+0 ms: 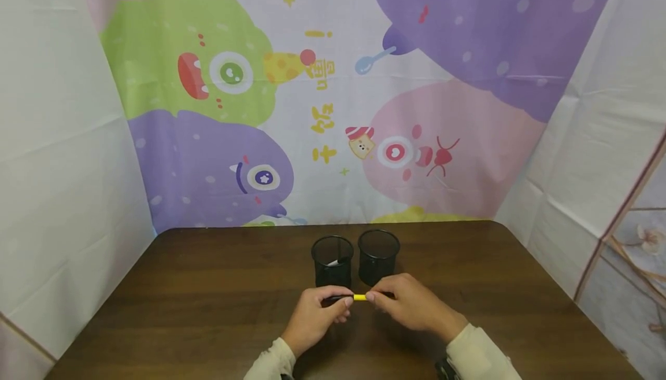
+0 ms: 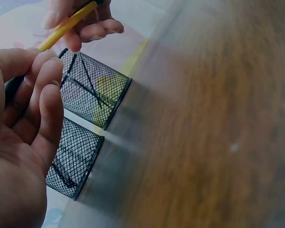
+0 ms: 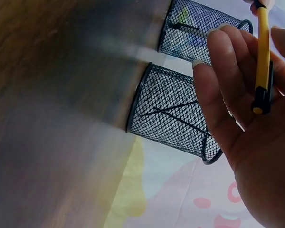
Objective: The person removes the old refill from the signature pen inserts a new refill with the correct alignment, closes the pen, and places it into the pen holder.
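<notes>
Pen [image 1: 360, 297] spans both hands, level over the table [image 1: 208, 287]: the left hand [image 1: 314, 313] pinches its dark end, the right hand [image 1: 413, 305] the opposite end. The handling looks midway, pen taken up, release left to do. Its barrel is bright yellow, black at both ends, with a black clip. Beyond stand the left mesh cup [image 1: 333, 276], holding something white, and the right mesh cup [image 1: 377, 265].

right hand [image 3: 261, 142] holding a yellow pen [image 3: 263, 52], black clip [image 3: 270, 78] on it, two mesh cups [image 3: 168, 111] behind the fingers, surface [image 3: 52, 109] kinda blurry
</notes>
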{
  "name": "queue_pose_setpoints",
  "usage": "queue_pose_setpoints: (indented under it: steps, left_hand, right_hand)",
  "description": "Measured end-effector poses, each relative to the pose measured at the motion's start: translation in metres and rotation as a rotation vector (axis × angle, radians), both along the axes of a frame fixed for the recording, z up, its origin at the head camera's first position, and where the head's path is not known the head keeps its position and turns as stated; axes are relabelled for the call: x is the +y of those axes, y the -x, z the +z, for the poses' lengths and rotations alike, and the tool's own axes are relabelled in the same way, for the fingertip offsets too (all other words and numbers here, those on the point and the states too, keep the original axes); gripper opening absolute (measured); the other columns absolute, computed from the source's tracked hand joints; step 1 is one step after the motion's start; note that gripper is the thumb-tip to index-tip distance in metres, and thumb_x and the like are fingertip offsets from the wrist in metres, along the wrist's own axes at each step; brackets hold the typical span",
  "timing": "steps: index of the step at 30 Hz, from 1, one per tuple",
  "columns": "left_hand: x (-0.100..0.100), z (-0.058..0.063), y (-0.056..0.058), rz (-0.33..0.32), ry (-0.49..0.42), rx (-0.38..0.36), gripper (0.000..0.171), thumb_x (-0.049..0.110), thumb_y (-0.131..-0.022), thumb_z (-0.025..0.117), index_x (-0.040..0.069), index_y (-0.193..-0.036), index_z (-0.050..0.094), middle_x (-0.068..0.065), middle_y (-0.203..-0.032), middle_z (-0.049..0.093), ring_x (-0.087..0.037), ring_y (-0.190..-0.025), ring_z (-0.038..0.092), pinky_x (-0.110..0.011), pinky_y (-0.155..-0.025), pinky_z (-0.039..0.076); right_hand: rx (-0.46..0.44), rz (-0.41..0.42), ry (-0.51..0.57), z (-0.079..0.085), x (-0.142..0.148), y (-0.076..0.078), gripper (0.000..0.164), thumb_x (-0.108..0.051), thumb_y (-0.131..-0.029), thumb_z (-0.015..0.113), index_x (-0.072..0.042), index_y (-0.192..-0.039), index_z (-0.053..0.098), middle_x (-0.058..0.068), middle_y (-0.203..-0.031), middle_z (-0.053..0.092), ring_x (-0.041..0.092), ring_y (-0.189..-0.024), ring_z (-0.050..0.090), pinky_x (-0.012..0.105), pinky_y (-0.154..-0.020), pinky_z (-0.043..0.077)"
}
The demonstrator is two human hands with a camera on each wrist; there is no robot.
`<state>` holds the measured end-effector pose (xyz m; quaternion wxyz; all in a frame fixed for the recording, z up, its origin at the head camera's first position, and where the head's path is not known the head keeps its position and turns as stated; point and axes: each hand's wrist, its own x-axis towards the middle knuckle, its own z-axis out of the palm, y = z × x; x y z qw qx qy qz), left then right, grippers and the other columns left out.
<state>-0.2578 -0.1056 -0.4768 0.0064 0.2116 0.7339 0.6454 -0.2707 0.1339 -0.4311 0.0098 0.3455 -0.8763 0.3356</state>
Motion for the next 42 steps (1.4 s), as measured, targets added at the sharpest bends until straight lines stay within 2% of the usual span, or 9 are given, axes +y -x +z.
queue_pose_setpoints:
  steps: [5,11,15,24,29,42]
  left_hand:
    - [-0.0008,-0.0018,0.0015,0.006,0.005,-0.004,0.02,0.022,-0.094,0.073,0.005,-0.105,0.075,-0.007,-0.081,0.071,-0.019,-0.071,0.069,-0.033,-0.066,0.06]
    - [-0.0008,-0.0035,0.0027,0.005,0.005,-0.006,0.021,0.023,-0.094,0.072,0.005,-0.105,0.075,-0.004,-0.079,0.071,-0.018,-0.069,0.069,-0.032,-0.065,0.06]
    - [-0.0005,-0.0028,0.0025,0.005,0.003,-0.012,0.02,0.021,-0.095,0.072,0.004,-0.105,0.074,-0.004,-0.079,0.071,-0.017,-0.068,0.069,-0.032,-0.064,0.06]
    - [-0.0005,-0.001,0.0009,0.009,-0.016,-0.013,0.019,0.015,-0.095,0.071,0.0,-0.106,0.073,-0.008,-0.08,0.07,-0.016,-0.067,0.068,-0.03,-0.064,0.059]
    - [-0.0007,-0.0013,0.0007,0.011,-0.041,-0.027,0.017,0.012,-0.095,0.07,0.0,-0.107,0.072,-0.008,-0.079,0.07,-0.016,-0.067,0.068,-0.03,-0.064,0.059]
    - [-0.0005,-0.0026,0.002,0.021,-0.03,-0.031,0.02,0.012,-0.095,0.07,-0.003,-0.108,0.071,-0.009,-0.078,0.07,-0.016,-0.066,0.068,-0.03,-0.063,0.059]
  right_hand:
    - [0.009,0.019,0.017,0.0008,-0.0005,-0.0001,0.018,-0.026,-0.099,0.066,-0.013,-0.091,0.074,-0.011,-0.075,0.063,0.002,-0.065,0.058,0.024,-0.057,0.051]
    - [0.026,0.004,0.023,-0.001,-0.002,0.0003,0.01,-0.026,-0.097,0.069,-0.018,-0.091,0.072,-0.01,-0.077,0.065,0.002,-0.066,0.059,0.023,-0.059,0.051]
    - [0.035,-0.023,0.01,-0.0009,-0.0018,-0.0002,0.008,-0.028,-0.095,0.071,-0.022,-0.09,0.07,-0.014,-0.078,0.062,0.002,-0.066,0.055,0.024,-0.06,0.05]
    - [0.048,-0.036,0.015,-0.0004,0.0007,-0.0017,0.012,-0.027,-0.093,0.074,-0.016,-0.092,0.069,-0.016,-0.08,0.061,0.003,-0.068,0.053,0.024,-0.062,0.049]
    - [0.05,-0.042,0.01,0.0003,0.0018,-0.0024,0.007,-0.025,-0.093,0.074,-0.019,-0.092,0.07,-0.016,-0.081,0.062,0.003,-0.068,0.054,0.024,-0.063,0.05]
    - [0.052,-0.054,0.003,0.0017,0.0052,-0.0031,0.005,-0.025,-0.093,0.073,-0.021,-0.094,0.07,-0.015,-0.082,0.063,0.003,-0.069,0.055,0.024,-0.064,0.051]
